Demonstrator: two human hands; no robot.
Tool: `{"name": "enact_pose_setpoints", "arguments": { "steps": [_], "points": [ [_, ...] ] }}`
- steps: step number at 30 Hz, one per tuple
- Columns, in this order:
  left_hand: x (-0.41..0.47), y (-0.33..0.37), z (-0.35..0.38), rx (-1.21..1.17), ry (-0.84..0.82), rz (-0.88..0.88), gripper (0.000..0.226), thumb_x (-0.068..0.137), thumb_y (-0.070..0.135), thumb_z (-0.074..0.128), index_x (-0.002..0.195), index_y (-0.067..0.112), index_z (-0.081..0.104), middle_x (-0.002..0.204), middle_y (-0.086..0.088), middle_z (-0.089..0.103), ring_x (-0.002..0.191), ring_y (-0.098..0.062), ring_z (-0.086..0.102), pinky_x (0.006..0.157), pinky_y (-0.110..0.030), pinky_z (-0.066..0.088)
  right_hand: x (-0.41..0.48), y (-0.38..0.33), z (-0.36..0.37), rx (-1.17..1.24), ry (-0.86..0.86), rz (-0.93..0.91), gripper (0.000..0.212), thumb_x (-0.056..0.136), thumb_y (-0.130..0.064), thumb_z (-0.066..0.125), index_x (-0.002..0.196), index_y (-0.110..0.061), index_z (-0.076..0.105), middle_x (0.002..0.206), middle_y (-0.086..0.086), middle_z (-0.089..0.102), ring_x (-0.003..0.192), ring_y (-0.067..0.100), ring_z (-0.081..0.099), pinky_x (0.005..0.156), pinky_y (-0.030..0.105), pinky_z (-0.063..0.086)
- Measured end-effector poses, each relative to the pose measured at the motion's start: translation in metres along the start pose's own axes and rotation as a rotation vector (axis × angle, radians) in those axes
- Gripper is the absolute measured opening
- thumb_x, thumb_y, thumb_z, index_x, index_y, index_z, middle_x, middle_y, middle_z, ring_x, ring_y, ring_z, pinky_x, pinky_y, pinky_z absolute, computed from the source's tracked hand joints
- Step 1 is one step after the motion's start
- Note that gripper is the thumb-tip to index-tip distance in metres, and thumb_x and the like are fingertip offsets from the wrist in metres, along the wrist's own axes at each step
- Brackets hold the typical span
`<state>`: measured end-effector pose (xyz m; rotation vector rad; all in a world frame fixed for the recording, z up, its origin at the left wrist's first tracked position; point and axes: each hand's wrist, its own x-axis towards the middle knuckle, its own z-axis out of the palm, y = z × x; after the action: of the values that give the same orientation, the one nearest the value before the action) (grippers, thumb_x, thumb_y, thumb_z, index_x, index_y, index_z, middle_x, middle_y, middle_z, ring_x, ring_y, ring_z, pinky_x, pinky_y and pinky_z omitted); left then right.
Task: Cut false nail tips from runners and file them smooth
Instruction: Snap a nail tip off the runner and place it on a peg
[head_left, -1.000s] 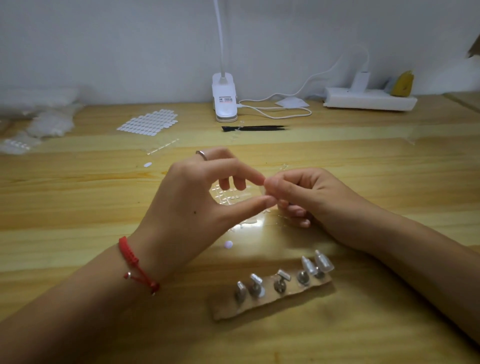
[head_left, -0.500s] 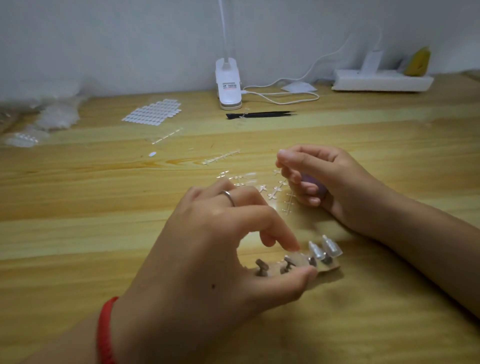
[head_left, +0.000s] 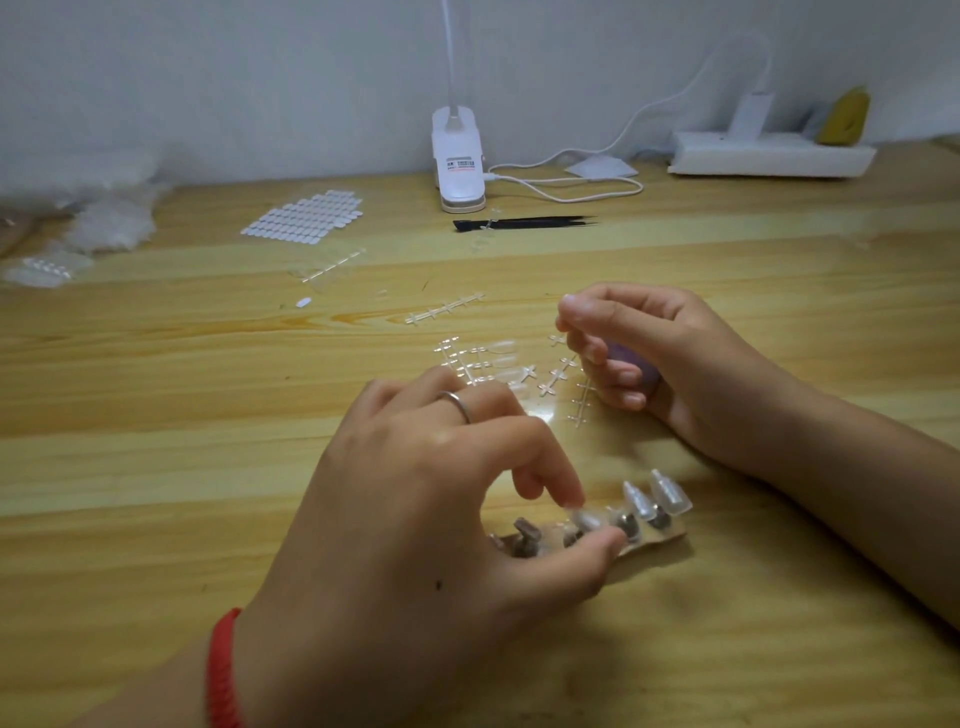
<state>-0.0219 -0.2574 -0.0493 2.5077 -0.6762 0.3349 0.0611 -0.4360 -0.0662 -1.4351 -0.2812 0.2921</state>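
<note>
My left hand (head_left: 431, 509) pinches a clear nail tip (head_left: 584, 518) between thumb and index finger, right over a small metal stand on the cardboard strip (head_left: 662, 540). Two other clear nail tips (head_left: 670, 493) sit on stands at the strip's right end. My right hand (head_left: 680, 358) rests on the table behind the strip, its fingers curled round a small purple object (head_left: 636, 366) that is mostly hidden. Clear plastic runners (head_left: 467, 358) lie between the two hands, and one more runner (head_left: 447, 309) lies farther back.
Black tweezers (head_left: 524, 223) lie in front of the white lamp base (head_left: 460, 166) with its cable. A sheet of white tabs (head_left: 306, 215) lies at the back left, near clear plastic bags (head_left: 104, 218). A white power strip (head_left: 769, 153) stands at the back right.
My left hand has come away from the right hand and dropped toward me to the cardboard strip with a nail tip. My right hand stayed over the runners.
</note>
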Motion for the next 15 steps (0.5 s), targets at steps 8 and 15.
{"name": "enact_pose_setpoints", "arguments": {
  "steps": [8,15],
  "points": [
    [-0.0005,-0.0006,0.0011,-0.016,-0.024,-0.016,0.025,0.067,0.064,0.058,0.069,0.039,0.059,0.070,0.019,0.054,0.077,-0.005,0.054,0.078,-0.034,0.040,-0.0010,-0.0019,0.0012,-0.023,0.020,0.009,0.016,0.071,-0.031,0.067,0.072,-0.015,0.067,0.057,-0.005,0.045,0.044,0.005,0.030,0.038,0.015,0.026],
    [-0.0023,0.0008,0.0008,0.002,-0.037,-0.021,0.025,0.068,0.064,0.055,0.070,0.040,0.062,0.069,0.022,0.054,0.076,-0.003,0.053,0.074,-0.030,0.038,-0.0010,-0.0019,0.0011,-0.023,0.013,0.013,0.016,0.070,-0.032,0.067,0.071,-0.016,0.067,0.058,-0.005,0.045,0.044,0.005,0.031,0.038,0.015,0.026]
  ]
}}
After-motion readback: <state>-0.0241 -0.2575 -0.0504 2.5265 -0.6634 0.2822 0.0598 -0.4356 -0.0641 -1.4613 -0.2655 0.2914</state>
